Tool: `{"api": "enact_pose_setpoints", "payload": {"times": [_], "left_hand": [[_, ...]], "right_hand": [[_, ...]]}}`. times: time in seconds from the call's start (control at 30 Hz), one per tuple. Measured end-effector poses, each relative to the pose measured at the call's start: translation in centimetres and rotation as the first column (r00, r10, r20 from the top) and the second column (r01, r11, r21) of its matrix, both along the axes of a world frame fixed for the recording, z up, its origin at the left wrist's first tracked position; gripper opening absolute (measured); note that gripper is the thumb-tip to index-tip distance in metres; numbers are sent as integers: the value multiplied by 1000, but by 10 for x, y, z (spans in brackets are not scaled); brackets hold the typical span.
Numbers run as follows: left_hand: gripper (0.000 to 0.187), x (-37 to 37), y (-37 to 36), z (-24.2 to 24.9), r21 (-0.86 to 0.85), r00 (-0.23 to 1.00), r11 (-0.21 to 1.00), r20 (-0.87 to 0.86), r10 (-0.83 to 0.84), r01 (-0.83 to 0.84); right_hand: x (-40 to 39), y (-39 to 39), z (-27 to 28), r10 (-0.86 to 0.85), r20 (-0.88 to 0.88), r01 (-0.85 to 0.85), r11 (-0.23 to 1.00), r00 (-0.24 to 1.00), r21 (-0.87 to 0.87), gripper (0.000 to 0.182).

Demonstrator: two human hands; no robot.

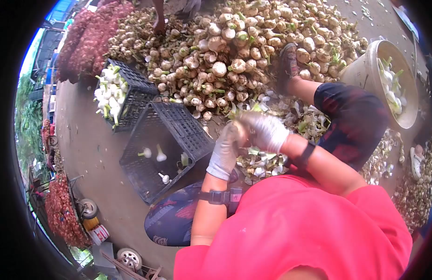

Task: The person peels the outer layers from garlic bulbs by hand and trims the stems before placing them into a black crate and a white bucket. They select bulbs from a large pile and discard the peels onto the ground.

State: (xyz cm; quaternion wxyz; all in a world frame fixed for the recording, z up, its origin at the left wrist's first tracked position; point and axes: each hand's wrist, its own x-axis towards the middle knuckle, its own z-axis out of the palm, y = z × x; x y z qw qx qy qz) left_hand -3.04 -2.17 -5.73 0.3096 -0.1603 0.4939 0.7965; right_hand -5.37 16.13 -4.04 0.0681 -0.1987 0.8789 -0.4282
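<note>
Both of my hands wear pale gloves and meet above the peelings at the centre. My left hand [225, 149] is wrapped round a brownish garlic bulb [239, 132]. Against the top of that bulb lies my right hand [268, 132], its fingers smeared by motion, so its grip is unclear. Beyond them spreads a large pile of unpeeled garlic bulbs [219, 69]. Loose peelings [260, 167] lie below and behind my hands. To the left, a black crate [178, 128] holds several white bulbs [161, 154].
A second crate [140, 88] with white garlic stands behind the first. At right is a cream bucket [363, 70] holding white garlic. Red net sacks [92, 39] lie at upper left, near another person's hand [159, 23]. A wheeled cart [129, 258] is at lower left.
</note>
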Motion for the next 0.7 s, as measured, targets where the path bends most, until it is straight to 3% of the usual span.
{"api": "enact_pose_setpoints", "payload": {"times": [0.03, 0.07, 0.1, 0.13, 0.17, 0.2, 0.23, 0.27, 0.3, 0.37, 0.5, 0.57, 0.7], "left_hand": [[45, 8, 0, 2, 7, 996, 1000, -86, 12, -11], [45, 14, 2, 11, 17, 985, 1000, -170, 26, -24], [42, 17, 20, 64, 35, 980, 989, -139, 144, -141], [46, 22, 19, 76, -79, 967, 991, -241, 86, -108], [51, 28, 17, 86, -197, 943, 977, -333, 18, -88], [57, 36, 20, 96, -315, 882, 941, -469, -41, -123], [62, 43, 25, 103, -421, 803, 890, -584, -120, -174], [71, 50, 23, 91, -441, 748, 877, -644, -162, -189], [75, 52, 29, 101, -573, 478, 736, -791, -381, -361], [78, 56, 33, 118, -633, 248, 599, -760, -601, -490], [77, 65, 28, 124, -621, 133, 580, -735, -665, -528], [73, 64, 28, 126, -641, 28, 508, -636, -771, -576], [69, 62, 27, 125, -628, -8, 441, -569, -822, -641]], "right_hand": [[11, 2, 11, 122, -148, -123, 992, 981, 8, 56], [15, 6, 38, 94, 65, -85, 988, 993, -127, 61], [20, 10, 42, -47, 258, 146, 913, 965, -381, 58], [26, 14, 45, -140, 425, 392, 703, 894, -594, 55], [25, 22, 69, -119, 633, 594, 509, 765, -623, 53], [29, 31, 69, 18, 589, 525, 431, 808, -733, 45], [30, 43, 74, 168, 678, 483, 582, 715, -654, 38], [36, 40, 94, 118, 673, 415, 706, 730, -574, 34], [46, 32, 107, 67, 666, 347, 812, 743, -469, 33], [58, 25, 105, 95, 737, 420, 769, 670, -482, 33], [68, 28, 110, 138, 708, 351, 793, 693, -498, 30], [70, 32, 111, 140, 719, 350, 801, 681, -487, 29], [72, 31, 112, 161, 784, 401, 787, 600, -469, 24]]}}
